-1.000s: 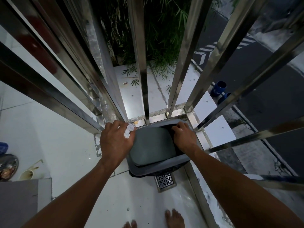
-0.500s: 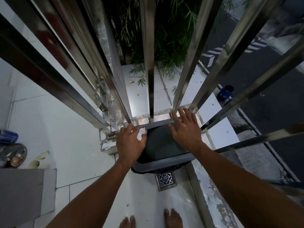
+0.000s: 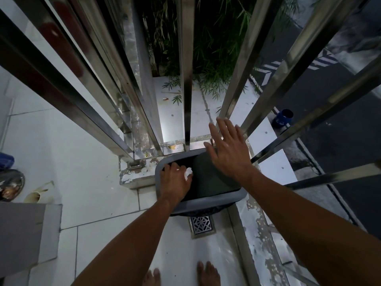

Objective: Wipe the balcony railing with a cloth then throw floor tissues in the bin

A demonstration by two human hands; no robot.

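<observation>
Head view: left hand (image 3: 175, 182) pinches tissue (image 3: 188, 173) over bin (image 3: 206, 206) opening, ready to drop; right hand (image 3: 228, 149) spread flat above lid (image 3: 214, 178).

The bin (image 3: 198, 203) is a grey, rounded-rectangle thing on the balcony floor, tucked right up against the foot of the railing (image 3: 186, 79). Its swing lid (image 3: 210, 178) is tilted, so there's a dark gap on the left side. The tissue (image 3: 188, 173) is a small crumpled white wad, right at that gap. The railing is shiny steel, upright square bars, with some rust at the base.
</observation>
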